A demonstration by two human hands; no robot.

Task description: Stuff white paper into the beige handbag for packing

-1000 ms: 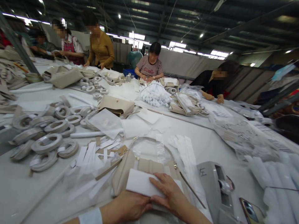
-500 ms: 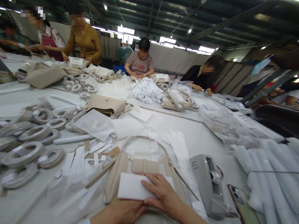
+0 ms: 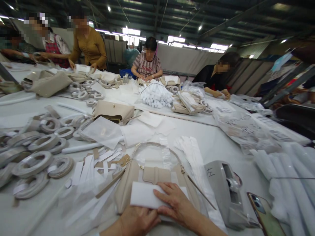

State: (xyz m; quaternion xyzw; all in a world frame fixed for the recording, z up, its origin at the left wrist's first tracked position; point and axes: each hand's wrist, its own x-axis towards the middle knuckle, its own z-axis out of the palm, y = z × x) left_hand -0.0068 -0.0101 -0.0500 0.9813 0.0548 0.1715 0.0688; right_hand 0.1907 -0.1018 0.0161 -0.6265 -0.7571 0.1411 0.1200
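White foam sheet [image 3: 145,195] lies flat across the front of the beige handbag [image 3: 128,186], near edge of the table [image 3: 221,144], right in front of the person. Bag is on its side, flap strap [image 3: 156,174] just above the sheet, curved handle [image 3: 157,149] wrapped in clear film pointing away.

Right hand [image 3: 176,203]: fingers spread, pressed flat on the sheet's right half, holding it down against the bag. Left hand [image 3: 137,221]: at the sheet's lower left edge, fingers curled at or under that edge. Can't tell whether it's pinching the sheet or just bracing the bag, the grip is hidden.

Step, as I read it: padding being laid and smoothed on the bag face, roughly mid-way; sheet looks square to the bag but nothing fixes it yet. Next move likely calls for keeping the sheet pinned with one hand while the other frees up. If both lift, the sheet can slide off the smooth leather. Edges need to stay aligned under the flap strap.

Around it: tape dispenser [image 3: 227,193] just right of the bag, within reach of the right hand; phone [image 3: 264,216] beyond it at the table edge. Cut white paper strips [image 3: 86,165] and card scraps just left of the bag. Coiled straps [image 3: 31,162] piled further left. Foam tubes [image 3: 290,177] far right. Another beige bag [image 3: 113,111] mid-table. Other people work at the far side, well apart; a striped shirt [image 3: 147,67] sits opposite.
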